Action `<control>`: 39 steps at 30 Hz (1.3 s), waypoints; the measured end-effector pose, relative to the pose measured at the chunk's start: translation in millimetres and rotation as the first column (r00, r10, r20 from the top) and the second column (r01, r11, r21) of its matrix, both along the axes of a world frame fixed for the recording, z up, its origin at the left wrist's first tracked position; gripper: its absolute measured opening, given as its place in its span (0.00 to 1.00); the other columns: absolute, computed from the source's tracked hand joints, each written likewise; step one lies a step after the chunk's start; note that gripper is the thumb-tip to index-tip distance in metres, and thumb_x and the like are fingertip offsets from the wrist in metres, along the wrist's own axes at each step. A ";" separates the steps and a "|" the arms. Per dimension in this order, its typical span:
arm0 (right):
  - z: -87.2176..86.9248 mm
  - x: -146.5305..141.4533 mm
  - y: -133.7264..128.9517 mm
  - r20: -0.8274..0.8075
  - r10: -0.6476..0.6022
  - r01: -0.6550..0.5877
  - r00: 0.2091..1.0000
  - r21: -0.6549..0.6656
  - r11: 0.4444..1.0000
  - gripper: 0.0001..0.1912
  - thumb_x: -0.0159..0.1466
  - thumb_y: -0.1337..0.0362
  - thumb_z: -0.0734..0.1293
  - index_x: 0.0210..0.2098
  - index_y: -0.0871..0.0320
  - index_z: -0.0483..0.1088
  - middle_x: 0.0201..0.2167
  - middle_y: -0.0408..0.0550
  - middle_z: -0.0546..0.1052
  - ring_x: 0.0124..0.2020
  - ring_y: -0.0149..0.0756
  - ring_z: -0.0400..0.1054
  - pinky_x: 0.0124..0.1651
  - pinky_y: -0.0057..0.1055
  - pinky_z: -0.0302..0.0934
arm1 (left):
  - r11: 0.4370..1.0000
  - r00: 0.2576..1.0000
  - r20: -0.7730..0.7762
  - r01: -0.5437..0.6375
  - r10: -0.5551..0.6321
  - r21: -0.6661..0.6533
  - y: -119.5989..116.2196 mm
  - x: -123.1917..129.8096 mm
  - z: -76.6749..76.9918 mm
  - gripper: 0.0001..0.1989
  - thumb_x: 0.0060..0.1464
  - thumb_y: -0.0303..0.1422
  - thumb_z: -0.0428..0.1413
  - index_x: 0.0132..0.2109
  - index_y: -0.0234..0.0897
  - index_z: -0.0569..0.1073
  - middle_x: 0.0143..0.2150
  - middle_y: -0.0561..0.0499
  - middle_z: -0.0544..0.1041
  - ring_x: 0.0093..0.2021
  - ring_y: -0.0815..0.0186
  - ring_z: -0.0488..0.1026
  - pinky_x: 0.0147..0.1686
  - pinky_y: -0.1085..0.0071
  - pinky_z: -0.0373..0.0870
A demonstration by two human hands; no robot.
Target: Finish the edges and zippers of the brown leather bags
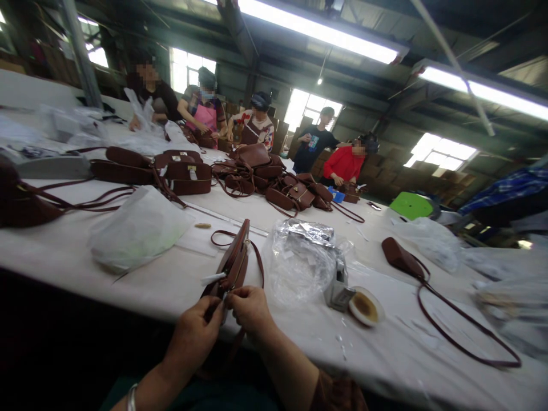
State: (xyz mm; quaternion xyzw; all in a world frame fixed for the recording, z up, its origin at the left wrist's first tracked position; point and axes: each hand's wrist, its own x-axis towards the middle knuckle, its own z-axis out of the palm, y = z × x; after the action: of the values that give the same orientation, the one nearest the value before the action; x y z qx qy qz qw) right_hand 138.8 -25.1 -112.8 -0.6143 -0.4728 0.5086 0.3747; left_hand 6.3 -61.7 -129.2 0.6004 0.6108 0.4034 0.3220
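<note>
A brown handbag stands tilted at the near edge of the table, its strap looped behind and to its right. My left hand pinches the lower end of the bag, thumb and forefinger pressed together. Close beside it, my right hand has its fingertips closed at the same end, near the zip. A small pale piece shows between the two hands; what it is I cannot make out. A white tag sticks out from the bag's left side.
Brown bags are heaped along the middle of the white table. Clear plastic, a grey dispenser and a round dish lie to the right, beyond them another bag. Several people stand across the table.
</note>
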 end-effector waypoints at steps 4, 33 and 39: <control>-6.8 0.3 0.4 0.127 -0.025 0.008 0.992 0.135 0.991 0.08 0.51 0.68 0.65 0.24 0.63 0.77 0.19 0.45 0.75 0.23 0.30 0.67 0.27 0.25 0.58 | 0.964 0.993 -0.115 0.007 0.025 0.267 1.1 -1.7 -6.0 0.11 0.59 0.38 0.51 0.38 0.39 0.76 0.36 0.48 0.79 0.37 0.61 0.77 0.41 0.66 0.72; 8.5 0.7 -0.1 -0.286 0.067 -0.109 0.956 -0.135 0.985 0.07 0.54 0.65 0.65 0.21 0.60 0.66 0.11 0.41 0.69 0.12 0.28 0.62 0.12 0.20 0.49 | 0.703 0.683 -0.682 0.351 0.260 0.619 -9.8 3.1 -9.8 0.12 0.58 0.22 0.49 0.45 0.28 0.76 0.34 0.42 0.75 0.32 0.59 0.75 0.31 0.64 0.76; 8.0 1.6 2.6 -0.228 0.081 -0.116 0.970 -0.143 0.983 0.09 0.52 0.63 0.67 0.20 0.60 0.67 0.12 0.42 0.70 0.12 0.27 0.62 0.12 0.20 0.48 | 0.736 0.693 -0.683 0.337 0.229 0.588 -14.0 2.0 -8.4 0.15 0.58 0.22 0.47 0.46 0.31 0.76 0.37 0.42 0.77 0.33 0.57 0.76 0.33 0.60 0.76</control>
State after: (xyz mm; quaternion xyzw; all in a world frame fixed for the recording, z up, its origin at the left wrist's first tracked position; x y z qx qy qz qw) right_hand 140.4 -22.6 -104.8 -0.5570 -0.4171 0.6270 0.3503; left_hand 8.3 -75.6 -137.6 0.8014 0.4770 0.3179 -0.1706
